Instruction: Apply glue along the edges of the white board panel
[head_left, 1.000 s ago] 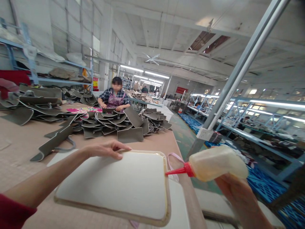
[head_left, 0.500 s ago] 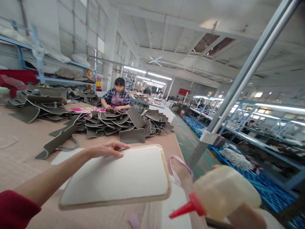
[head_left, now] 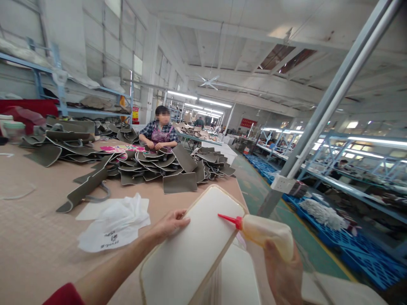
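Note:
My left hand point(head_left: 174, 224) grips the far left edge of a white board point(head_left: 193, 241) with rounded corners and a beige rim, thumb on top of its face. The board is tilted above the table. In my right hand point(head_left: 284, 267) is a translucent squeeze bottle point(head_left: 270, 232) with yellowish contents, fingers wrapped around it. Its long red nozzle point(head_left: 229, 220) points left over the upper part of the board; whether the tip touches the surface I cannot tell. Beneath the board lies another white panel point(head_left: 241, 275).
A crumpled white bag point(head_left: 116, 224) lies on the brown table point(head_left: 28, 237) to the left. Grey-green pieces point(head_left: 149, 165) are heaped farther back, where a co-worker point(head_left: 160, 133) sits. A slanted metal post point(head_left: 305, 144) and blue pallets point(head_left: 346, 250) stand to the right.
The board has turned so its far end points away to the right. The bottle has moved left and up, bringing its nozzle over the board. The white bag has come into view.

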`<state>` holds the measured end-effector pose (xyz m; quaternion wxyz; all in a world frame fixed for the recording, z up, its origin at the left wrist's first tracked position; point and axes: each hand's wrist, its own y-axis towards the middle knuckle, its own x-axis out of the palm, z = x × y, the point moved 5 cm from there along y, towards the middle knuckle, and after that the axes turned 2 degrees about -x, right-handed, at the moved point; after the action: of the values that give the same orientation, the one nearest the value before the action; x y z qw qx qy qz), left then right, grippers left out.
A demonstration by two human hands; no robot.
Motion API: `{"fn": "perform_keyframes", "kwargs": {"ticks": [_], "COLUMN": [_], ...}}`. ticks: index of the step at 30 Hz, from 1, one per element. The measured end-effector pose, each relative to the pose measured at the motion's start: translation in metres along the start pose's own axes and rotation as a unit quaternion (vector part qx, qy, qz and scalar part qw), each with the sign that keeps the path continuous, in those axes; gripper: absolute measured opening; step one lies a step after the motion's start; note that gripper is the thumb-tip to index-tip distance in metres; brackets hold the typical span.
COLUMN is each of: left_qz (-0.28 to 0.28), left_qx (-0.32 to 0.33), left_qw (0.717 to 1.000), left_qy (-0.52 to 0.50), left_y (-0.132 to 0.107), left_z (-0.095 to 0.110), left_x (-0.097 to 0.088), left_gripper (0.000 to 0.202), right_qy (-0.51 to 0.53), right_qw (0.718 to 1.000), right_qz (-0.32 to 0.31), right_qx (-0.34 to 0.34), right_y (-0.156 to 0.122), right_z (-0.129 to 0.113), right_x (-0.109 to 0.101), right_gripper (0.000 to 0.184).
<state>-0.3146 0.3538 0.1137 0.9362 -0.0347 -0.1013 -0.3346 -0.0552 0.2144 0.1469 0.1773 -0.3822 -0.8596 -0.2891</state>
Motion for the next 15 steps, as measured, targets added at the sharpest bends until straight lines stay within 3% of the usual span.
{"fn": "perform_keyframes", "kwargs": {"ticks": [5, 8, 11, 15], "left_qz": [-0.046, -0.055, -0.036, 0.028], "left_qx": [-0.034, -0.034, -0.053, -0.081], "left_qw": [0.997, 0.996, 0.996, 0.994], "left_qy": [-0.059, -0.064, -0.060, -0.075], "left_y": [-0.006, -0.007, -0.004, 0.002], "left_z": [0.004, 0.004, 0.002, -0.004], "left_x": [0.006, 0.010, 0.009, -0.003], "left_gripper": [0.039, 0.048, 0.060, 0.067], "right_qy": [-0.013, -0.015, -0.050, -0.122], "right_qw": [1.000, 1.000, 0.998, 0.984], "right_qz": [0.000, -0.002, -0.035, -0.128], "right_qx": [0.010, 0.016, 0.031, 0.002], "right_y": [0.006, 0.004, -0.018, -0.067], "right_z": [-0.006, -0.003, 0.015, 0.040], "right_x": [-0.004, -0.008, -0.014, -0.017], "right_gripper": [0.067, 0.066, 0.070, 0.065]}}
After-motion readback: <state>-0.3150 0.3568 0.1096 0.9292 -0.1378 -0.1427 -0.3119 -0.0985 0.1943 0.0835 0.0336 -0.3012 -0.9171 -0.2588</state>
